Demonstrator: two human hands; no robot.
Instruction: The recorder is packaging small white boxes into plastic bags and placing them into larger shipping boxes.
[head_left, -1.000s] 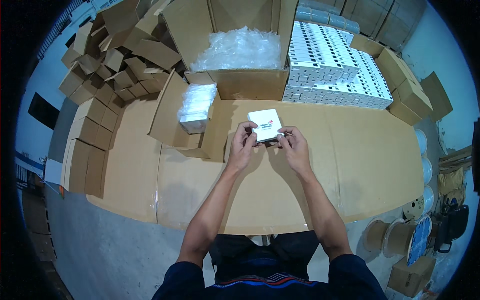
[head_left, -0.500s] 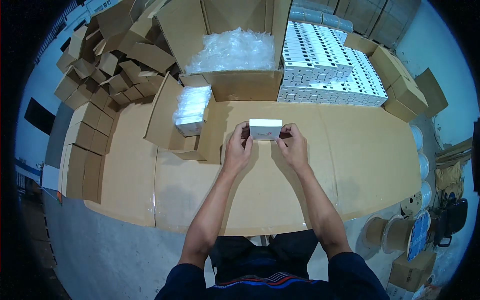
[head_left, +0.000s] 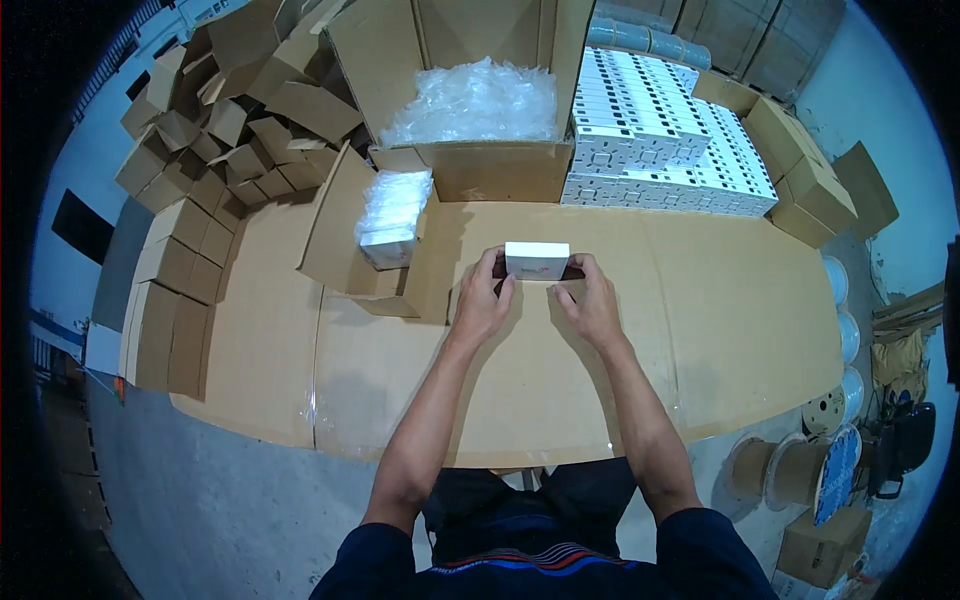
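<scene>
Cardboard sheeting is covering our bench (head_left: pixel 700 330), with an open carton of clear plastic bags (head_left: pixel 470 100), stacked white boxes (head_left: pixel 670 140) and folded cartons (head_left: pixel 200 170) crowding its far edge above a concrete floor. We are holding a small white box (head_left: pixel 537 260) between our left hand (head_left: pixel 482 300) and right hand (head_left: pixel 592 302); a loose pinch could be letting it tip or drop.

Dark navy short sleeves, red-blue chest stripes, bare forearms.
</scene>
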